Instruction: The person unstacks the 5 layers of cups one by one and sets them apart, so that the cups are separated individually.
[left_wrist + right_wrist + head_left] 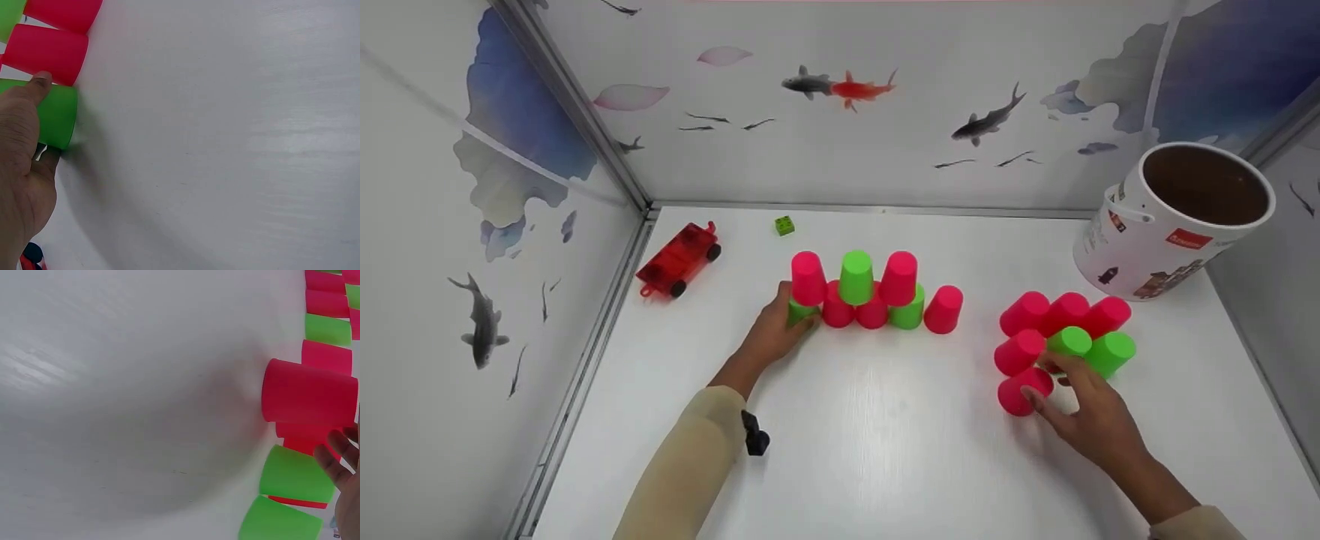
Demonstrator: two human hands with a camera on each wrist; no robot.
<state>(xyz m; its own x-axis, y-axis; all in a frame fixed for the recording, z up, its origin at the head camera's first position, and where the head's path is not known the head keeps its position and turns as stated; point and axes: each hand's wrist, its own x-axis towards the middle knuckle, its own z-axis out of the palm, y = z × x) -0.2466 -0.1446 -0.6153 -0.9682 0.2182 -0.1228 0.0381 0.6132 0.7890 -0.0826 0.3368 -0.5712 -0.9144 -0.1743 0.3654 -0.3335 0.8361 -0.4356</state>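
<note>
My left hand (776, 330) holds the green cup (59, 118) at the left end of a row of upside-down cups, thumb on one side and fingers on the other. Above this row stand a pink cup (808, 277), a green cup (856, 277) and another pink cup (898, 278). Over on the right, my right hand (1099, 420) reaches with parted thumb and fingers around the nearest pink cup (1024, 391) of a second group. Its fingers (332, 467) look loose there; firm contact cannot be made out.
More pink cups (1067, 313) and green cups (1112, 354) stand beyond my right hand. A white bucket (1144, 240) is at the back right. At the back left are a red toy wagon (679, 259) and a small green block (784, 225). Walls (840, 165) border the table.
</note>
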